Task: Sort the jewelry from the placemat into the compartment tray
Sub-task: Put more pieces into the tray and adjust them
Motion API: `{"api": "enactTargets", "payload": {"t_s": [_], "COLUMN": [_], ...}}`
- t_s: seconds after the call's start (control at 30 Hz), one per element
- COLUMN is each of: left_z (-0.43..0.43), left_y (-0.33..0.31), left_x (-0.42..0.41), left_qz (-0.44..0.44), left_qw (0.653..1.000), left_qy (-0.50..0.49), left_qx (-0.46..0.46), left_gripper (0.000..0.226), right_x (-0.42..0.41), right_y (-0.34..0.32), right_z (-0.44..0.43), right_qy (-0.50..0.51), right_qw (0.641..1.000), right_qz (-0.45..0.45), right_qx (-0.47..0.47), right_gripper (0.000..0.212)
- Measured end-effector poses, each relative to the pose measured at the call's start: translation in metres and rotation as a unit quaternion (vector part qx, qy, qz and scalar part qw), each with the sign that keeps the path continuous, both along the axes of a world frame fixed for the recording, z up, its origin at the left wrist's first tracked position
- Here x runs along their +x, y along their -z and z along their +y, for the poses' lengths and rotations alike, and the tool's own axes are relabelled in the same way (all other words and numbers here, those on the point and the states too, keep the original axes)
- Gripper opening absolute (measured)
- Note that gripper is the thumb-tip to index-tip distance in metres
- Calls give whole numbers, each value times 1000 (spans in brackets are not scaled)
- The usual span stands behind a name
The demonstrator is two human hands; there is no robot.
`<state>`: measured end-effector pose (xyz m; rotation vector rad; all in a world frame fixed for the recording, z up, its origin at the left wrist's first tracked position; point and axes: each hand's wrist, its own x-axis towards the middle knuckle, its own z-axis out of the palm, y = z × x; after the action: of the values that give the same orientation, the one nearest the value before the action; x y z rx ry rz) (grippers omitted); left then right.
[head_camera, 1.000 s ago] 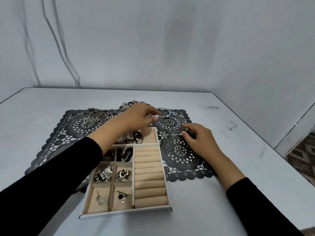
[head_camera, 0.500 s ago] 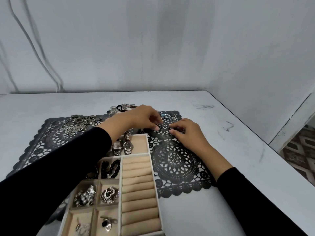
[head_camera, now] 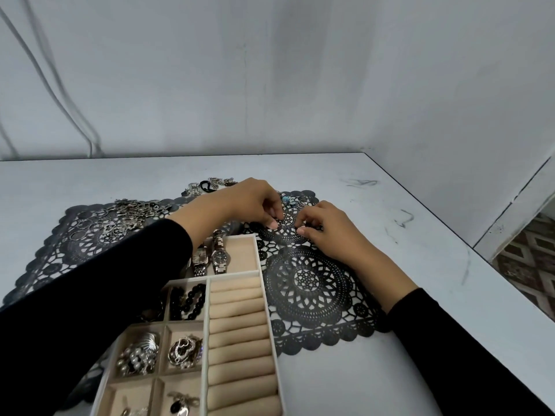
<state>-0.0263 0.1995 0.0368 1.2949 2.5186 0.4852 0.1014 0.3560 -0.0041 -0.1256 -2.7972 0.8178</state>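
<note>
A black lace placemat (head_camera: 309,283) lies on the white table. On its far right part my left hand (head_camera: 246,202) and my right hand (head_camera: 327,229) meet, fingertips curled down almost touching. Each pinches at something small and silvery against the lace, too small to make out clearly. Just beyond the fingers lie a blue bead and rings (head_camera: 288,200). A heap of silver jewelry (head_camera: 120,217) covers the mat's far left. The beige compartment tray (head_camera: 207,325) sits near me, under my left forearm, with two watches (head_camera: 220,256), black beads (head_camera: 189,301) and silver pieces inside.
The tray's right column holds empty ring rolls (head_camera: 240,325). A small cluster of jewelry with a black band (head_camera: 210,184) lies past the mat's far edge. The table's right edge (head_camera: 468,244) drops to a patterned floor (head_camera: 528,259). Walls close the back and right.
My right hand slid left and forward to meet my left hand over the lace. My left hand drew slightly nearer. The view tilted down and closer, so the tray sits lower.
</note>
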Motion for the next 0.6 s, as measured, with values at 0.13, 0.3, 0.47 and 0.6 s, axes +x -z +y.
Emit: {"api": "enactTargets", "payload": {"t_s": [0.13,0.3,0.47,0.6], "left_z": [4,9,10,5], "left_y": [0,1,1,4], "left_x": [-2,-4,-2,-5], "left_qz": [4,27,44,22], "left_qw": [1000,997,996,998], "left_qy": [8,31,44,43], "left_qx": [-23,-61,-70,-36], "left_gripper": [23,19,17,19], "right_x": [-3,-9,-11,-6], "right_y": [1,-2,1,3], "right_z": [-1,-1,0,1], "right_qy": [-6,-17,-19,-33], "right_qw": [1000,998,998,999], "right_qz": [-21,-56,-55,-9], "right_qx": [7,13,9,-18], "right_gripper": [6,9,11,10]}}
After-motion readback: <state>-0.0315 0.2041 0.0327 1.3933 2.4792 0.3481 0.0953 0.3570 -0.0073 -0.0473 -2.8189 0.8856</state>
